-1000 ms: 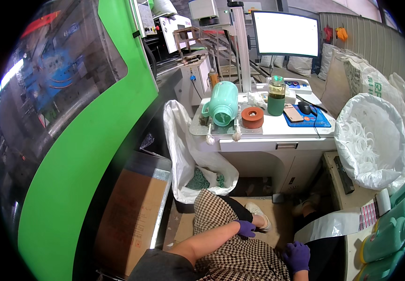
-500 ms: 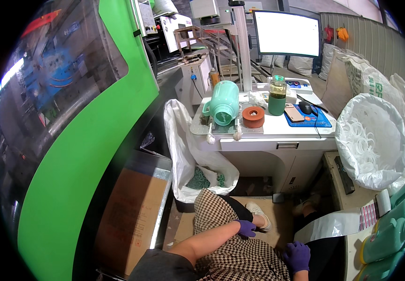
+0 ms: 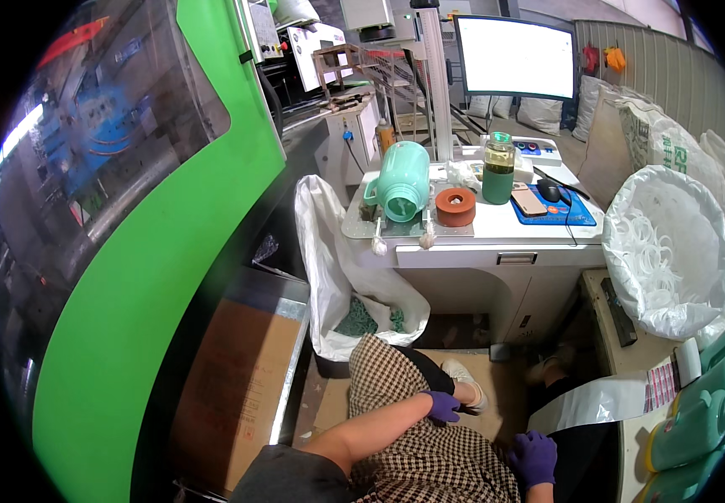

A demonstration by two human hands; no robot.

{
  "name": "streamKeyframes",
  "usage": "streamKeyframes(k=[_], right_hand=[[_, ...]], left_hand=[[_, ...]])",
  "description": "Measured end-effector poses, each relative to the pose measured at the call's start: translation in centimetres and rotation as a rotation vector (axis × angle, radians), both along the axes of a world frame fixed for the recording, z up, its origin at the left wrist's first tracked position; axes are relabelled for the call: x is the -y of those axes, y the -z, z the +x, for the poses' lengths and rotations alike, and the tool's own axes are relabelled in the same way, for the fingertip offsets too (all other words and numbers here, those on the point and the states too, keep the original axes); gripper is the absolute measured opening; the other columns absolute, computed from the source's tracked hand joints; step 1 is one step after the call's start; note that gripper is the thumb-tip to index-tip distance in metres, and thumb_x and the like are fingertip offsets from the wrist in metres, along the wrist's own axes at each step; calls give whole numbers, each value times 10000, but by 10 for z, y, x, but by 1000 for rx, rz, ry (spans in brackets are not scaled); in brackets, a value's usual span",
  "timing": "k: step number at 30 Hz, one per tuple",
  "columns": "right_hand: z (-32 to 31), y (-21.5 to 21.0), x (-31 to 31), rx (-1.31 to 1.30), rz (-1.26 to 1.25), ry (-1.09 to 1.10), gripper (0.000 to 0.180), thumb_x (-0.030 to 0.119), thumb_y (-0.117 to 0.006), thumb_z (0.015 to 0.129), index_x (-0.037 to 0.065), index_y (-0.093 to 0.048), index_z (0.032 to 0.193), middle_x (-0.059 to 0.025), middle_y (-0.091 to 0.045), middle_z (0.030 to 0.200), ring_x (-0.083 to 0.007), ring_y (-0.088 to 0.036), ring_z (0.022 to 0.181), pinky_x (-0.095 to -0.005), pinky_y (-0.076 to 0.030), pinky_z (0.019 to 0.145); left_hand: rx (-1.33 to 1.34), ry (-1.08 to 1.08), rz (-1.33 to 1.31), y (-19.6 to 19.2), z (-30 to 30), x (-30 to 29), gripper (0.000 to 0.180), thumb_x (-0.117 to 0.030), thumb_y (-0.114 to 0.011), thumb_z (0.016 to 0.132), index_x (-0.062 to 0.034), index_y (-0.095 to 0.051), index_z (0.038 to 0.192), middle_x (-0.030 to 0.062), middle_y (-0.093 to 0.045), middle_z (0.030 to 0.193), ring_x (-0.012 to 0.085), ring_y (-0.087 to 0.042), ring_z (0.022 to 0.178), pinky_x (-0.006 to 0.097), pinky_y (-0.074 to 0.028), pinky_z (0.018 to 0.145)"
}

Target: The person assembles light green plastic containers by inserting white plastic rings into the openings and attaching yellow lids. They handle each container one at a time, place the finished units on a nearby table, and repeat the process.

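Note:
My left hand (image 3: 443, 407), in a purple glove, rests on the checked apron (image 3: 421, 448) over my lap, its fingers loosely laid and holding nothing visible. On the right side of my lap lies my right hand (image 3: 534, 458), also purple-gloved, its fingers slightly bent and nothing seen in them. Ahead on the white table (image 3: 480, 256), a mint-green jug (image 3: 403, 180) lies on its side with its mouth toward me. Beside it are a roll of brown tape (image 3: 455, 207) and a drinking bottle with a green sleeve (image 3: 498, 172).
Several green jugs (image 3: 693, 432) stand at right, near a label strip (image 3: 601, 398). A white sack (image 3: 668, 251) holds pale rings; another white bag (image 3: 321, 277) has green scraps. At left are a green machine (image 3: 153, 251) and a cardboard box (image 3: 228, 394). A monitor (image 3: 516, 59) stands behind.
The view has shifted very slightly. Both hands stay where they were on my lap, and nothing on the table has moved.

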State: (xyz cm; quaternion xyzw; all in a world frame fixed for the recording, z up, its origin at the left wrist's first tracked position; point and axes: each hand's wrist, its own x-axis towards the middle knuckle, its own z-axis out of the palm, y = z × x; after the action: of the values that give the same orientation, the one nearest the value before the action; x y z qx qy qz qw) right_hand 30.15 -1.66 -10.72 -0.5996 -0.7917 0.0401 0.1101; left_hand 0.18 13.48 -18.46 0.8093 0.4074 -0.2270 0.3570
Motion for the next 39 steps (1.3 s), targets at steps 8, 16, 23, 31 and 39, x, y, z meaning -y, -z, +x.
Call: streamKeyframes(k=[8, 16, 23, 31, 39], right_hand=[[-1, -6, 0, -12, -25, 10, 203, 357, -718, 769, 192, -688, 885, -67, -621, 837, -299, -633, 826, -456, -451, 721], [-2, -1, 0, -18, -13, -1, 197, 370, -724, 772, 200, -691, 865, -57, -617, 831, -298, -636, 826, -452, -448, 717], [1, 4, 0, 7, 21, -5, 225, 394, -737, 770, 202, -697, 881, -57, -621, 845, -294, -634, 837, -457, -452, 720], [2, -19, -3, 46, -126, -63, 326, 396, -664, 888, 181, -662, 1133, -96, -647, 1034, -311, -636, 958, -463, -506, 791], [-4, -24, -6, 162, -238, -60, 341, 373, -705, 852, 194, -654, 1138, -76, -639, 1063, -302, -639, 971, -459, -512, 805]], left_hand=[[194, 35, 138, -62, 35, 8, 642, -530, -585, 905, -80, -579, 1364, 196, -662, 1278, 381, -631, 1183, 459, -482, 1019], [321, 126, 238, -92, 70, 32, 590, -486, -615, 903, -109, -564, 1354, 180, -627, 1302, 367, -614, 1192, 480, -500, 982], [646, 42, 441, -129, 88, 29, 525, -378, -640, 918, -66, -580, 1335, 180, -660, 1146, 367, -640, 1084, 460, -518, 921], [1004, -565, 1019, -212, -4, -12, 446, -223, -724, 905, -33, -612, 1291, 174, -670, 1155, 343, -652, 1050, 428, -520, 926], [698, -776, 1370, -198, -80, -36, 634, -314, -803, 824, -80, -570, 1364, 234, -519, 1378, 408, -507, 1271, 487, -427, 1070]])
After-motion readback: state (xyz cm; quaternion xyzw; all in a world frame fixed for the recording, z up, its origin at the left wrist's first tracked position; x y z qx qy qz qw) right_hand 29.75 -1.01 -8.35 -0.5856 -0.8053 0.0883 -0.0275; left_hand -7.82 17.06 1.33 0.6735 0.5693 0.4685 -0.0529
